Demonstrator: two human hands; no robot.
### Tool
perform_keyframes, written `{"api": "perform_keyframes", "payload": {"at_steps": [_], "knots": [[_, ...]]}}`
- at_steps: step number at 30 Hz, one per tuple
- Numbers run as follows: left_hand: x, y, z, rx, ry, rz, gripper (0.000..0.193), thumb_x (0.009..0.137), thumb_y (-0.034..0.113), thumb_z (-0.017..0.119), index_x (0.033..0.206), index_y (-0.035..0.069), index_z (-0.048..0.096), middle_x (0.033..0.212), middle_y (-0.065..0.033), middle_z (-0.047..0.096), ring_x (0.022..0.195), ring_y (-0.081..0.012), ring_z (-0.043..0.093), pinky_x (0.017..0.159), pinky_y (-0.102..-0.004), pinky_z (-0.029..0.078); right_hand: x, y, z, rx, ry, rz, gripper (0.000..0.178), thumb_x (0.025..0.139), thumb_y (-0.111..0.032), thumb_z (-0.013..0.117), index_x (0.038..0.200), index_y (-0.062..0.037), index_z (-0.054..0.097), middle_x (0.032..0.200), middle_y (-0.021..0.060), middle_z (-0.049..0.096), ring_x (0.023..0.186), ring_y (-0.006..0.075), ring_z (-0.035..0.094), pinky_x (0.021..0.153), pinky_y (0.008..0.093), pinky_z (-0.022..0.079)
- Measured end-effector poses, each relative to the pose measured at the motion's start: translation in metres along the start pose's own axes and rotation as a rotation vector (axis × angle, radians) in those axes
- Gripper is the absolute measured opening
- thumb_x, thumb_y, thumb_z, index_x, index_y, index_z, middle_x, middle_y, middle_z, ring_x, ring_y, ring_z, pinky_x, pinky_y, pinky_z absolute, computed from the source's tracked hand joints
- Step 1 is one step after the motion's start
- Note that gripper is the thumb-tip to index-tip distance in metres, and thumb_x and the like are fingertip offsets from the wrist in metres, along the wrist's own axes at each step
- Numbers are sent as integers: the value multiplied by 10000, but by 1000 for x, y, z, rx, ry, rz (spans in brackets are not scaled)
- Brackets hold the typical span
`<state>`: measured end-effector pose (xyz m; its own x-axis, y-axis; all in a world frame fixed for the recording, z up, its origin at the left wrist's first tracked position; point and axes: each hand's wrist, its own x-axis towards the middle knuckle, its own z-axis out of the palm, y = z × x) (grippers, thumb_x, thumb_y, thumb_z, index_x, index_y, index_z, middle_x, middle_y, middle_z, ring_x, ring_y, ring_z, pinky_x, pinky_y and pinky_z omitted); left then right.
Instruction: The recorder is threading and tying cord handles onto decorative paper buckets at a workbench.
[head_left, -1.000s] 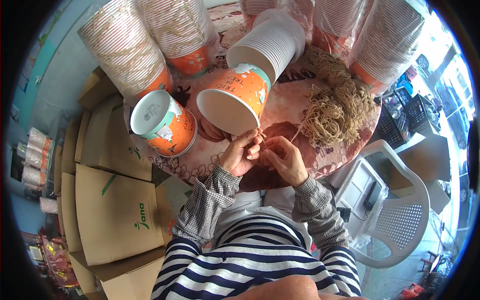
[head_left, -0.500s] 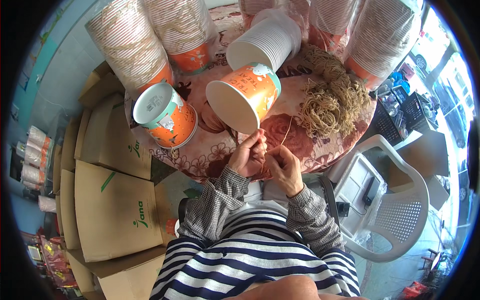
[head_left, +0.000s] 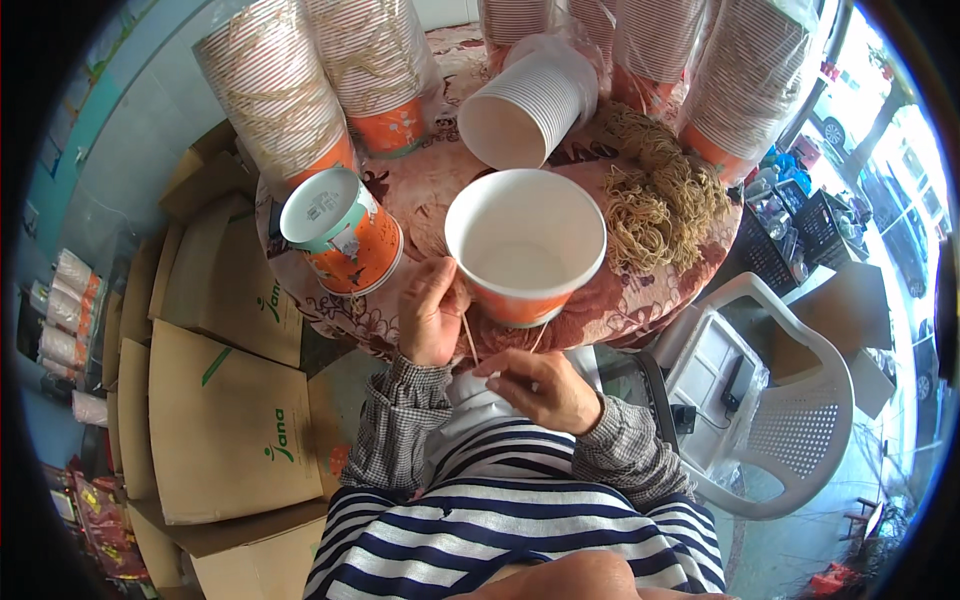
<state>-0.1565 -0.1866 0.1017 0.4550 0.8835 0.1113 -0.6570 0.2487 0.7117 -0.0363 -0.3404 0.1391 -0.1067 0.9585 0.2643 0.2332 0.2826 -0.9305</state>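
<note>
A paper tub (head_left: 525,230), white inside and orange outside, has its open mouth facing up at the table's near edge. My left hand (head_left: 432,312) is closed at its left rim, the fingertips partly hidden. A thin tan string (head_left: 470,338) hangs from beside those fingers down to my right hand (head_left: 548,388), which pinches it below the tub. Another bit of string (head_left: 541,337) shows under the tub's right side. Left of it, a second orange tub (head_left: 350,245) stands upside down. A tangled heap of tan string (head_left: 665,205) lies to the right.
Bagged stacks of tubs (head_left: 275,90) line the back of the round table (head_left: 660,305) with its flowered cloth. One nested stack (head_left: 525,110) lies on its side. Cardboard boxes (head_left: 225,430) crowd the left. A white plastic chair (head_left: 800,420) and black crates (head_left: 790,225) are at the right.
The tub has turned from lying sideways to mouth up and come nearer. My left hand has moved left along its rim; my right hand has dropped lower with the string.
</note>
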Motion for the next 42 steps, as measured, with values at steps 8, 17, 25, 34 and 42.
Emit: {"api": "perform_keyframes", "payload": {"at_steps": [8,17,25,34,42], "knots": [[-13,6,-6,162,134,302,95,948,131,618,923,45,651,767,2,597,616,-80,485,566,-230,391,-19,-39,-3,88,-443,-196,279,934,-114,598,1196,-17,590,1098,166,670,926,331,674,795,379,548],[-66,5,4,292,-146,-170,486,1028,435,402,1139,-4,576,979,-96,655,807,-175,644,773,-306,506,-26,-30,-2,370,-213,71,495,973,-148,579,1420,-48,392,813,23,635,707,87,612,642,234,523],[-117,16,-17,346,-341,-338,288,1003,239,530,984,-36,613,713,-21,558,670,-99,554,755,-273,496,-21,-8,-7,477,322,142,436,978,-87,546,1386,-31,402,810,77,645,635,106,595,571,234,495],[-120,37,-3,1103,-341,336,93,871,68,686,887,-18,655,752,-89,661,658,-110,618,590,-245,471,-34,23,-1,-262,607,4,330,936,-54,592,1256,-30,518,873,58,634,689,66,581,576,201,460],[-116,41,6,1097,-354,261,105,869,81,695,871,-16,653,760,-82,675,668,-121,631,596,-262,484,-35,2,32,213,84,224,288,942,-148,635,1177,3,565,816,39,644,679,73,582,587,228,488]]}}
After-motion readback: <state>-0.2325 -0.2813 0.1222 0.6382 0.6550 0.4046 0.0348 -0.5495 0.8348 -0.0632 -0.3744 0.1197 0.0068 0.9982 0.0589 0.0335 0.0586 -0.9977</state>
